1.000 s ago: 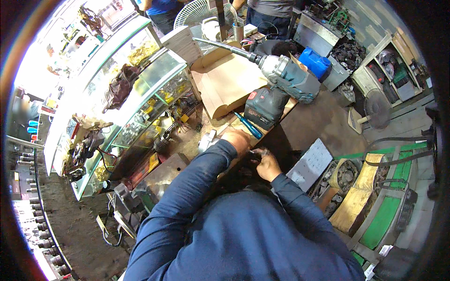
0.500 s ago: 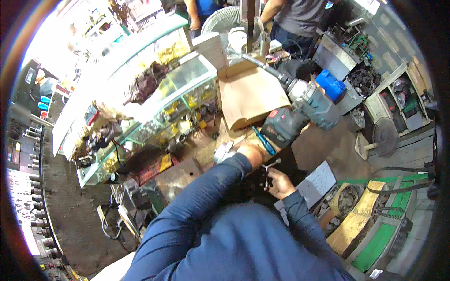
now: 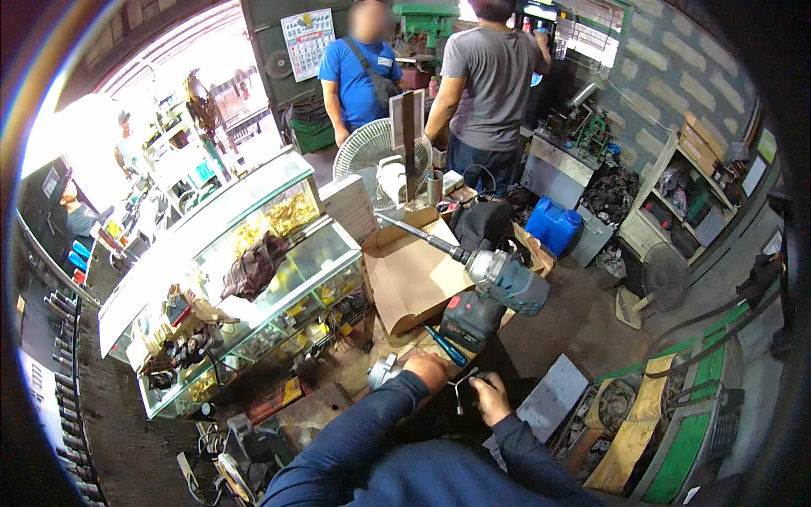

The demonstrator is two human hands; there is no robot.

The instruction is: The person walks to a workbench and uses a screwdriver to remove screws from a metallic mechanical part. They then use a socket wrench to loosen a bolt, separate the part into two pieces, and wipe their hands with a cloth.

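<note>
Two bare hands near workbench (image 3: 405,345) edge: R hand (image 3: 490,399) pinching Y-wrench (image 3: 458,388), L hand (image 3: 428,370) beside silvery metal part (image 3: 384,370), fingers hidden, can't tell if gripping. Step, prob: handling/positioning wrench; next move likely needs firm R grip, arm angle adj. Wrench slim, 3-armed, silver, btwn hands, near blue screwdriver (image 3: 446,346), tilted over dark area

Blue jug (image 3: 553,225) (right of white fan (image 3: 359,160))

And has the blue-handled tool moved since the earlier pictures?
No: the blue-handled tool lies beside the black battery as before; only the camera view shifted.
</note>
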